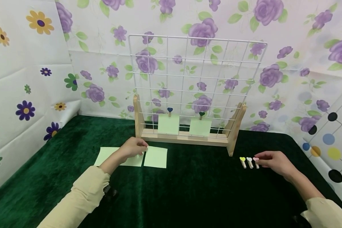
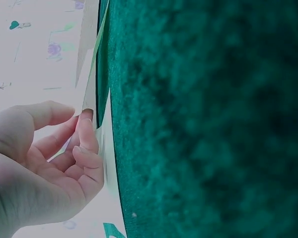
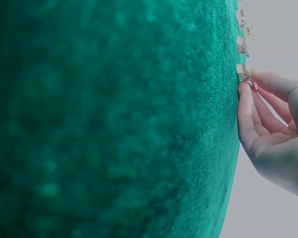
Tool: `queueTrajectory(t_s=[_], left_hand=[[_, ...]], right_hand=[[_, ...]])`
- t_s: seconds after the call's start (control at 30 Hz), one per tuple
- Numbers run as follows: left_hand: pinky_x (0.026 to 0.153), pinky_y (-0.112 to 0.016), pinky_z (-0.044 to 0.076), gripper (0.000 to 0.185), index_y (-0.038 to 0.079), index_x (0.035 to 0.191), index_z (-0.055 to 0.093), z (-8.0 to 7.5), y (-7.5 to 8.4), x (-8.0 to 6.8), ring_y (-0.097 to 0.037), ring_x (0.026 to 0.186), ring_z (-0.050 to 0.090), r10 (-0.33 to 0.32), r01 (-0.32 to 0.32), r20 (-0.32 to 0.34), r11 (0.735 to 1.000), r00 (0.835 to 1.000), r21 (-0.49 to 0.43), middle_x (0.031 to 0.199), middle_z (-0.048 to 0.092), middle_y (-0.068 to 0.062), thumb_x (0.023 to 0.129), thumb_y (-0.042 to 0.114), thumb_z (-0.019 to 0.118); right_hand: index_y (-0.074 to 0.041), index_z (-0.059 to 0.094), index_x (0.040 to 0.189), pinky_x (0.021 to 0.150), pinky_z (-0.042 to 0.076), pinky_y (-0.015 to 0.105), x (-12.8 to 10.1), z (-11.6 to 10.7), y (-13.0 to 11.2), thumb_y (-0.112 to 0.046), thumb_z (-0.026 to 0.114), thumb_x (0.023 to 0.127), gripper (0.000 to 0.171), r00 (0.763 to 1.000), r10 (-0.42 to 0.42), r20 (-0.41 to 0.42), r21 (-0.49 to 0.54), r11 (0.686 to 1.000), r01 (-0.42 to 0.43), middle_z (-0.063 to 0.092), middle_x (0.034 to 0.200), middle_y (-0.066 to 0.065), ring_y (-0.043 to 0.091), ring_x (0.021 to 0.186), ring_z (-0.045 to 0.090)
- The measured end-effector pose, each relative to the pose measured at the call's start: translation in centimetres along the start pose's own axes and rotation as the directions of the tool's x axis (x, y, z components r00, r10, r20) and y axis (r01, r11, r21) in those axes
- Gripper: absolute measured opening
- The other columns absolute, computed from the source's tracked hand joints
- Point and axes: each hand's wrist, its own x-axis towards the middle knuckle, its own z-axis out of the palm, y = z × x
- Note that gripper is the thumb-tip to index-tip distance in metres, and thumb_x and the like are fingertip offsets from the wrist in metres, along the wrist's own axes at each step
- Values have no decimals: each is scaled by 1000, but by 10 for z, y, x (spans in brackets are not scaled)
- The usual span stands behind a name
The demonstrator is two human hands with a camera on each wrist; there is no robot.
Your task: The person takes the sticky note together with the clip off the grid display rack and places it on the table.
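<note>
My left hand (image 1: 130, 148) pinches the upper left corner of a pale green paper sheet (image 1: 156, 157) between thumb and fingers. In the left wrist view that sheet (image 2: 93, 64) rises at a slant from the cloth. Under the left forearm lies more pale green paper (image 1: 106, 153), partly hidden. At the right, my right hand (image 1: 277, 162) pinches a small wooden clothespin with a pink heart (image 1: 256, 159), the rightmost in a short row. Beside it lie a white-heart clothespin (image 1: 250, 162) and a yellow-heart clothespin (image 1: 243, 162).
A white wire grid (image 1: 199, 77) stands in a wooden base (image 1: 185, 138) behind the hands. Two pale green sheets (image 1: 168, 124) hang low on it from clothespins with dark hearts (image 1: 201, 114). Dark green cloth (image 1: 188, 186) covers the table; flowered sheeting (image 1: 102, 72) forms the back wall.
</note>
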Motion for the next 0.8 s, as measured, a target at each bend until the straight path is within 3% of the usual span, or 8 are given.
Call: queueTrajectory(t_s=[0.57,0.8], left_hand=[[77,-40,50,28,0,120,64,0,3,-7,-22,89,63,-16,16,-5,1000,1000,19,121,60,-16,99,16,54],[77,-41,50,26,-2,115,65,-1,6,-12,-22,85,63,31,-31,-18,999,999,30,115,62,-15,99,15,53]], right_hand=[[8,56,126,73,54,30,0,-6,-1,-26,64,95,47,1000,4,12,5,1000,-4,58,122,25,25,98,60],[11,52,129,73,54,29,1,-8,-4,-22,60,97,45,1000,-19,-24,2,1000,19,58,121,26,25,100,61]])
